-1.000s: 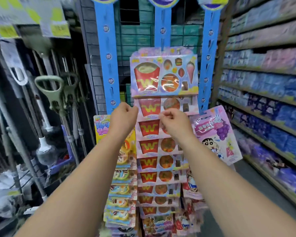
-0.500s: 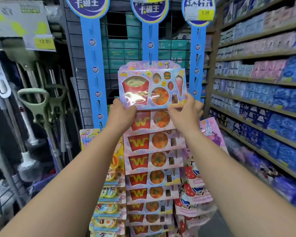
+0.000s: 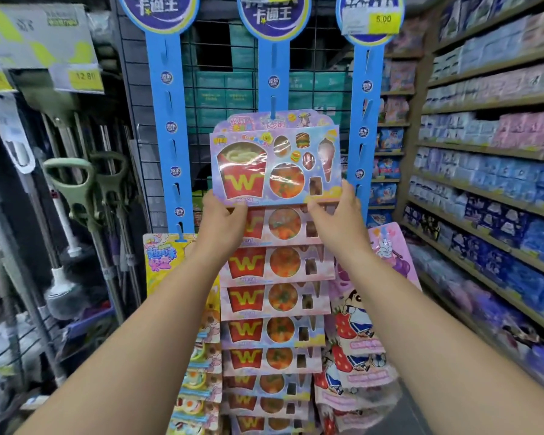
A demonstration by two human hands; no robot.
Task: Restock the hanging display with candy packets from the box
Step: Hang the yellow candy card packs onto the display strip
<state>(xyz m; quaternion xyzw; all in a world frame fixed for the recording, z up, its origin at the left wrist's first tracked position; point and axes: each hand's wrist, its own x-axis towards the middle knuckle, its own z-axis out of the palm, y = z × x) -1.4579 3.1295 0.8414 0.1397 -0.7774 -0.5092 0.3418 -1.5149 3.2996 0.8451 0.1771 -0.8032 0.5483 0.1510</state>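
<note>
A pink candy packet (image 3: 275, 158) with a red fries box marked W hangs at the top of the middle blue display strip (image 3: 274, 73). My left hand (image 3: 222, 224) grips its lower left corner. My right hand (image 3: 336, 218) grips its lower right corner. Below it several identical W packets (image 3: 277, 296) overlap down the same strip. The box of packets is out of view.
The left blue strip (image 3: 170, 120) carries yellow candy packets (image 3: 164, 252) lower down. The right blue strip (image 3: 363, 114) holds pink cartoon packets (image 3: 387, 255). Mops and plungers (image 3: 76, 196) hang at left. Shelves of blue and pink packs (image 3: 490, 171) line the right aisle.
Both hands moved from the packet's upper area down to its bottom corners. The camera view has tilted upward, showing the strip headers.
</note>
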